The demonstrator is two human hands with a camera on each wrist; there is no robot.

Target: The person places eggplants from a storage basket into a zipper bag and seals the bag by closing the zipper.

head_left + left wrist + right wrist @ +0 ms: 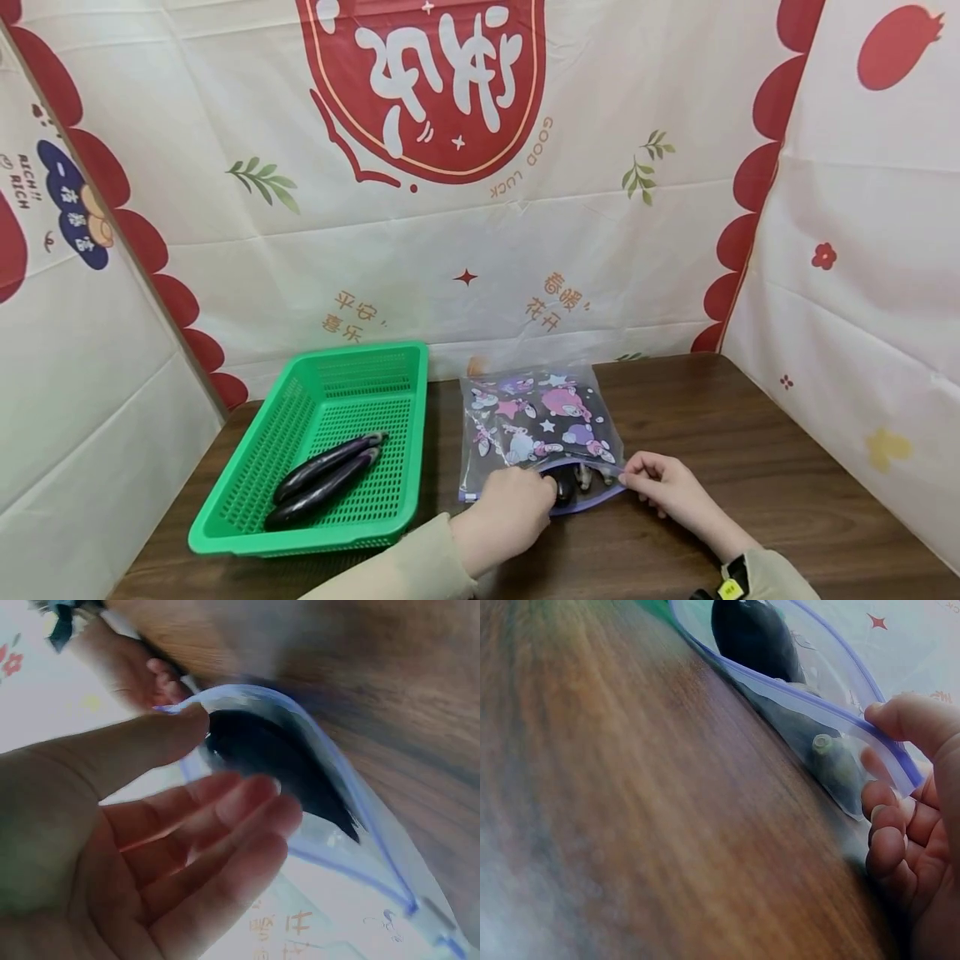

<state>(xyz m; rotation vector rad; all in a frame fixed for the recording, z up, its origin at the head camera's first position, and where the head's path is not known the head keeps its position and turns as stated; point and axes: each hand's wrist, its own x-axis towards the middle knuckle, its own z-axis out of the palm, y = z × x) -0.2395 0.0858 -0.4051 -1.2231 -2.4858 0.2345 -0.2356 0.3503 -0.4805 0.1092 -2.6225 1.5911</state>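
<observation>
On a dark brown wooden tabletop (675, 400), plainly grained, with a softly rounded far corner at the right: at the left, a green slotted basket (420, 417) with two dark eggplants (321, 493) side by side in it; just beside it to the right, near the back cloth (375, 242), a clear zip bag (540, 417) with pink, lilac and blue cartoon prints and white stars, lying on the wood, purple-edged mouth toward the person.

In that mouth, a glossy dark eggplant (564, 490), with pale stem ends (583, 477) next to it. At the mouth's left side, the left hand (512, 508), half open in its wrist view, fingers loosely bent and well clear of the thumb, gripping nothing; contact with the eggplant hard to tell. At the mouth's right end, the right hand (671, 487), purple edge pinched between thumb and forefinger, other fingers curled below. On both arms, pale sleeves (405, 562).

Across the creased white back cloth, a large red emblem (438, 133) with white characters, green sprigs (264, 182), orange writing (558, 290), a small red star (465, 277). Down both sides, red scallops (101, 167). On the left cloth (112, 367), a blue label (69, 204); on the right cloth (862, 333), a red fruit (896, 50) and a yellow shape (888, 447).
</observation>
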